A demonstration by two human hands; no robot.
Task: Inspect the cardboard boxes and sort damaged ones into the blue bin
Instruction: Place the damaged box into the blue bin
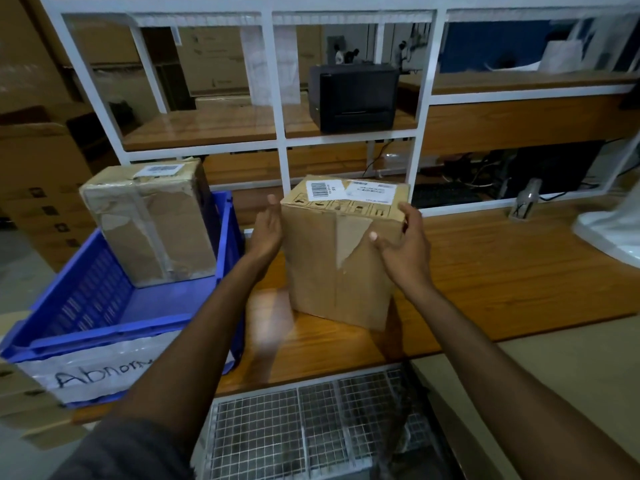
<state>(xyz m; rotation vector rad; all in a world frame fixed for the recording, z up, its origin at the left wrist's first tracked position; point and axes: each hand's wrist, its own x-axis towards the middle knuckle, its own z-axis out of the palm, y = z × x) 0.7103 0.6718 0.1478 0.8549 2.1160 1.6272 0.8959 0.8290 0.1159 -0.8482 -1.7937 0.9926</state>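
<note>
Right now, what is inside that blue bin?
One taped, crumpled cardboard box stands at the far end of the blue bin. The left forearm and the bin's near wall cover part of its floor.

Matt brown cardboard box (341, 258) with torn facing and white paper labels, tape-glossy crumpled box (152, 223), ribbed blue plastic bin (114, 327), glossy varnished wooden table (502, 271), wire mesh grille (311, 427)
</note>
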